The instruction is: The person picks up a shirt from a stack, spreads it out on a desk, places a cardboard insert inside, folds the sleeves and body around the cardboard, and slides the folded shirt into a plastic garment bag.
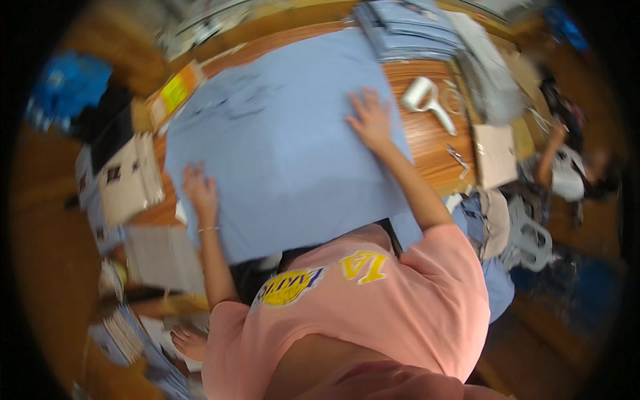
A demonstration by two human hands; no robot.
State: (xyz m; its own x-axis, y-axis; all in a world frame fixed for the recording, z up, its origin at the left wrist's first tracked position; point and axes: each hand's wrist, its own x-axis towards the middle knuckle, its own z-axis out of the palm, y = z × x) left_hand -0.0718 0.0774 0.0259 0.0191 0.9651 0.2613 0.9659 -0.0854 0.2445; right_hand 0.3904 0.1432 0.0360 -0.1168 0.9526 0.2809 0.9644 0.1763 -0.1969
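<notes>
A wide light-blue cloth [293, 160] lies spread over the wooden table in front of me, its near edge hanging toward my lap. Wrinkles or dark marks show on its far left part; I cannot tell which. Near the cloth's left edge rests my left hand [201, 192], flat with the fingers apart. Farther off, my right hand [371, 120] lies on the cloth's right side, fingers spread. Neither hand grips anything. To the right of the cloth is a white lint roller [429, 103], with small snips [457, 159] nearer to me.
A stack of folded blue garments [410, 33] in clear bags sits at the far right. Beige packaged garments [130, 177] are piled left, below an orange-and-yellow packet [175, 93]. A beige package [495, 155], a grey plastic stool [530, 233] and another person [567, 170] are at right.
</notes>
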